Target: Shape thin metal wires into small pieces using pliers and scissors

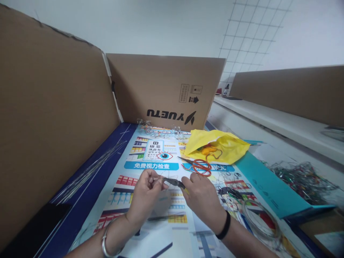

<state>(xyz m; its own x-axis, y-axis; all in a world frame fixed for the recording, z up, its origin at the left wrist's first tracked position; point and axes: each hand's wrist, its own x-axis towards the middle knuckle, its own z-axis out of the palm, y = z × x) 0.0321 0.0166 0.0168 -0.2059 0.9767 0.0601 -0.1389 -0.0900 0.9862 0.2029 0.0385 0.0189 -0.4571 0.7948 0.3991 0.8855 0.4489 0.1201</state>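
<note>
My left hand (149,190) is closed in a pinch on a thin piece of wire, near the middle of the printed poster sheet (180,233). My right hand (202,197) is wrapped round the handles of a pair of pliers (173,182), whose dark jaws point left and reach the fingertips of my left hand. The exact shape of the wire between the fingers is too small to make out. Just beyond my right hand lie scissors with orange-red handles (202,167), their blades pointing left.
A yellow bag (228,145) lies open behind the scissors. Long straight wires (90,172) lie at the left. Wire coils (262,220) and small loops are at the right, beside a teal box (271,186) and a tangled wire heap (301,181). Cardboard panels (161,86) stand behind and left.
</note>
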